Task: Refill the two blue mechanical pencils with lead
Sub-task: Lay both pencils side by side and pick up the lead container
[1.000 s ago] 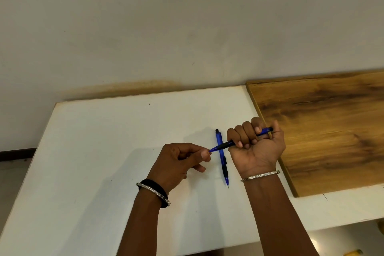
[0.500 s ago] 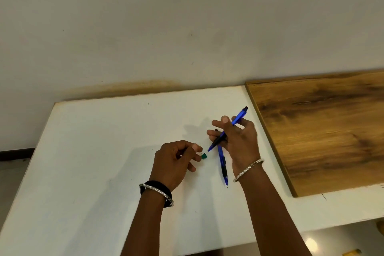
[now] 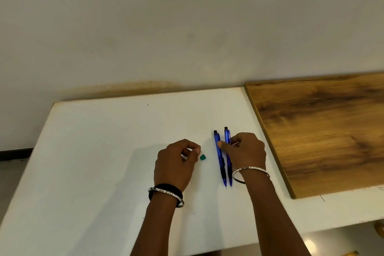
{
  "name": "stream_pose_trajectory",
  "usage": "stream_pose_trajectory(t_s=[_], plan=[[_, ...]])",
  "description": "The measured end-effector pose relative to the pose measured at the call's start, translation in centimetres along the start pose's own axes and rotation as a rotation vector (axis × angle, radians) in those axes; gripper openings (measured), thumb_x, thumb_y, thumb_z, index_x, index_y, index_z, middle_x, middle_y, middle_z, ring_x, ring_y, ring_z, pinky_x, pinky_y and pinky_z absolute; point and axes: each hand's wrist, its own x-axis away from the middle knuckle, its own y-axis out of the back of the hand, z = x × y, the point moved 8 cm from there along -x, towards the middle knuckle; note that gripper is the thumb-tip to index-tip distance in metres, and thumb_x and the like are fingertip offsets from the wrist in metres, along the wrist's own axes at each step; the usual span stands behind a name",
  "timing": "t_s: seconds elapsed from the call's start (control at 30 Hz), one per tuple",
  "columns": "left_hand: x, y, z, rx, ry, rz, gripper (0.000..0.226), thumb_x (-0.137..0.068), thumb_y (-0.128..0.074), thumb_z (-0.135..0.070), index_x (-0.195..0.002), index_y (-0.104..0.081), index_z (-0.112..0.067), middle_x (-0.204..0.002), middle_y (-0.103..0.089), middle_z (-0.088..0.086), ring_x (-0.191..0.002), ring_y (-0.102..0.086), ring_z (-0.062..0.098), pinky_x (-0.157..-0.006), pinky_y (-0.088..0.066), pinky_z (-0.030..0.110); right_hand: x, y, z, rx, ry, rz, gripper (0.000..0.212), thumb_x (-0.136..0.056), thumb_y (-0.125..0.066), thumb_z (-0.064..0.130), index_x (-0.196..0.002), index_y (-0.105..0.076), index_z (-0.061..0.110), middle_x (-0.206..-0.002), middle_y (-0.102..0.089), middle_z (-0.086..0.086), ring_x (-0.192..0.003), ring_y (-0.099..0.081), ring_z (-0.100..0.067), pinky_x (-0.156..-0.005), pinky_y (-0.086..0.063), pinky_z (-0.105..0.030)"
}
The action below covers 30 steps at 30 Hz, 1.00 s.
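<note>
Two blue mechanical pencils lie side by side on the white table [image 3: 99,151], tips pointing toward me. The left pencil [image 3: 220,160] lies free. My right hand [image 3: 246,150] rests its thumb and fingers on the right pencil [image 3: 227,136], which is down on the table. My left hand [image 3: 175,164] is curled to the left of them, pinching a small pale object that is mostly hidden by the fingers. A tiny green piece [image 3: 202,157] sits on the table between my left hand and the pencils.
A brown wooden board [image 3: 322,131] lies on the table's right part, its edge close to my right hand. A pale wall stands behind the table. The table's front edge runs below my forearms.
My right hand has lowered the pencil it held in the air and laid it beside the other one. My left hand has drawn back slightly from the green piece.
</note>
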Motion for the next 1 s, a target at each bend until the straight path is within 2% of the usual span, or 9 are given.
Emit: stream_pose_trajectory(t_s=[0.17,0.3,0.37,0.57,0.73,0.83,0.93,1.0], plan=[[0.0,-0.1,0.0,-0.034,-0.007,-0.002,0.008,-0.084,-0.065,-0.038,-0.082,-0.071,-0.033,-0.071,-0.070,-0.009,-0.058,-0.060,0.006,-0.059,-0.049,0.023,0.2,0.0,0.4,-0.055,0.015,-0.013,0.042,-0.072,-0.081,0.034,-0.102,-0.059,0.013,-0.075,-0.060,0.001,-0.071,-0.060,-0.018,-0.075,-0.054,-0.034],[-0.1,0.4,0.3,-0.031,0.020,-0.045,0.007,-0.084,-0.066,-0.037,-0.082,-0.071,-0.033,-0.071,-0.070,-0.009,-0.058,-0.061,0.007,-0.060,-0.051,0.024,0.3,-0.1,0.6,-0.066,0.023,-0.008,0.041,-0.072,-0.082,0.033,-0.101,-0.062,0.014,-0.076,-0.064,-0.001,-0.071,-0.062,-0.018,-0.079,-0.057,-0.037],[-0.1,0.4,0.4,-0.029,0.030,-0.051,0.007,-0.083,-0.066,-0.037,-0.082,-0.071,-0.033,-0.072,-0.070,-0.008,-0.058,-0.062,0.008,-0.060,-0.051,0.025,0.4,-0.4,0.8,-0.066,0.032,-0.002,0.037,-0.072,-0.082,0.033,-0.098,-0.063,0.014,-0.077,-0.065,-0.002,-0.071,-0.063,-0.018,-0.078,-0.057,-0.036],[0.0,0.4,0.2,-0.111,0.029,-0.062,0.004,-0.082,-0.069,-0.037,-0.081,-0.072,-0.035,-0.072,-0.064,-0.015,-0.059,-0.058,0.004,-0.052,-0.039,0.019,0.6,-0.8,1.3,-0.060,0.073,-0.004,0.032,-0.073,-0.082,0.030,-0.095,-0.066,0.015,-0.076,-0.063,0.001,-0.070,-0.061,-0.016,-0.075,-0.054,-0.030],[0.4,-0.2,-0.5,-0.247,-0.021,-0.049,0.010,-0.082,-0.068,-0.041,-0.089,-0.071,-0.035,-0.084,-0.066,-0.014,-0.077,-0.060,0.006,-0.064,-0.047,0.023,0.6,-0.7,1.0,-0.089,0.059,0.001,0.032,-0.073,-0.082,0.030,-0.095,-0.065,0.014,-0.075,-0.061,0.002,-0.068,-0.059,-0.014,-0.070,-0.051,-0.028],[0.7,-1.0,-1.1,-0.364,-0.058,-0.042,0.018,-0.083,-0.063,-0.049,-0.097,-0.067,-0.037,-0.090,-0.062,-0.014,-0.077,-0.053,0.003,-0.063,-0.038,0.019,0.4,0.0,0.6,-0.130,0.041,-0.042,0.028,-0.077,-0.078,0.033,-0.094,-0.065,0.015,-0.078,-0.064,-0.001,-0.068,-0.060,-0.014,-0.066,-0.052,-0.026],[1.0,-1.7,-1.4,-0.454,-0.081,-0.031,0.023,-0.085,-0.060,-0.049,-0.103,-0.065,-0.036,-0.098,-0.059,-0.013,-0.082,-0.056,0.005,-0.062,-0.034,0.017,0.2,1.1,0.4,-0.165,0.044,-0.106,0.019,-0.083,-0.073,0.029,-0.093,-0.066,0.015,-0.082,-0.066,0.000,-0.062,-0.055,-0.005,-0.055,-0.039,-0.013],[1.1,-2.0,-1.4,-0.484,-0.090,-0.026,0.021,-0.086,-0.059,-0.048,-0.102,-0.065,-0.035,-0.099,-0.058,-0.013,-0.083,-0.059,0.006,-0.062,-0.036,0.018,0.2,1.5,0.5,-0.161,0.058,-0.136,0.011,-0.085,-0.071,0.024,-0.090,-0.068,0.015,-0.086,-0.068,-0.001,-0.064,-0.054,-0.005,-0.057,-0.039,-0.014]])
